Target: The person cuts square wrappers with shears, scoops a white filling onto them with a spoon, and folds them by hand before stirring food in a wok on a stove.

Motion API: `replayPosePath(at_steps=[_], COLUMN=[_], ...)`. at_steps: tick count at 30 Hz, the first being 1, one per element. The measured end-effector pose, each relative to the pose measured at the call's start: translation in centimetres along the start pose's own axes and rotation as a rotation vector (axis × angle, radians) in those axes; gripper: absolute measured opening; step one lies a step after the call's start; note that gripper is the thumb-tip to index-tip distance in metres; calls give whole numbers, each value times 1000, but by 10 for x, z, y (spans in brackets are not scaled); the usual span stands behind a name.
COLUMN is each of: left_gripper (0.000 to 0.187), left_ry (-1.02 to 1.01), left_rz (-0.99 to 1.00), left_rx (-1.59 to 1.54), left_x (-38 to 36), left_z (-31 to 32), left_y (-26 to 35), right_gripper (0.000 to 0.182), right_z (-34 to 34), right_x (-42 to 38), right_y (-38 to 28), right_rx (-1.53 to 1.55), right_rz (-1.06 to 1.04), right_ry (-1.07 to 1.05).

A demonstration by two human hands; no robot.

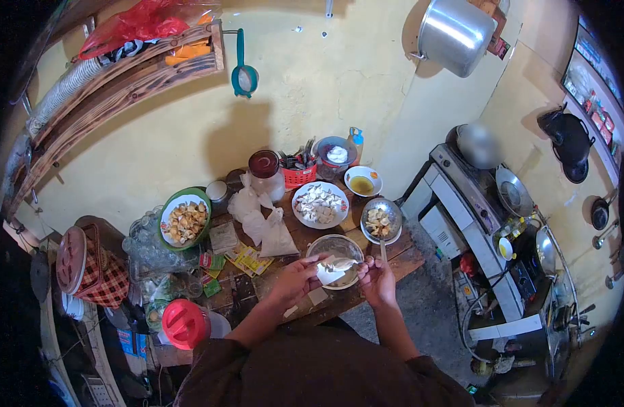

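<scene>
Over the bowl with a light rim (312, 249), both my hands meet at a small whitish piece (333, 273), thin and flat at its lower left and narrowing to the right. Its exact kind is not clear. My left hand (298, 279) pinches its left side, with the fingers closed. At the narrow right end, the closed fingertips of my right hand (377, 279) grip it. Just behind my right hand, a slotted metal skimmer (392, 211) with browned pieces rests on a white bowl. A floral plate (299, 211) of white pieces stands farther back.
Left of the hands are a bag of white powder (278, 239), yellow sachets (251, 259) and a green-rimmed basin (205, 195) with fried pieces on a plate. A red-lidded jug (185, 324) stands near my left arm. A tiled stove counter (454, 203) lies to the right.
</scene>
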State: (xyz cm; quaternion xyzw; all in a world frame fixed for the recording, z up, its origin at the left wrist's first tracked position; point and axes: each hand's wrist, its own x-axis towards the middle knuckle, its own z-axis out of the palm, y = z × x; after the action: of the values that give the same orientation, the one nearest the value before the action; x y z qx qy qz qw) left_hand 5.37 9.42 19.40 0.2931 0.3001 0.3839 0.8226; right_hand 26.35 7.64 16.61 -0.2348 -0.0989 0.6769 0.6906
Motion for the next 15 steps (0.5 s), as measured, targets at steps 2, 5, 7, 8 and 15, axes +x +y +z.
replayPosePath(at_steps=[2,5,7,8,15], left_gripper=[36,40,44,43,40], left_ry=[-45,-98,-105,-106,-68], left_rz=[7,-2,-16,-32,-69], left_rx=[-21,-56,-71,-111,-164], left_x=[-4,-10,-12,-13,-17], left_z=[2,4,5,5,3], left_y=[1,4,5,5,5], right_gripper=[3,4,7,7,11], right_z=[-2,-4,-4,-3,-3], right_x=[-2,-4,-5,-6,-6], right_y=[0,1,2,2,-1], right_rx=[28,-7,-12,-12,-5], right_rz=[27,39,46,45,34], right_ry=[-44,-52,-58,-59,-126])
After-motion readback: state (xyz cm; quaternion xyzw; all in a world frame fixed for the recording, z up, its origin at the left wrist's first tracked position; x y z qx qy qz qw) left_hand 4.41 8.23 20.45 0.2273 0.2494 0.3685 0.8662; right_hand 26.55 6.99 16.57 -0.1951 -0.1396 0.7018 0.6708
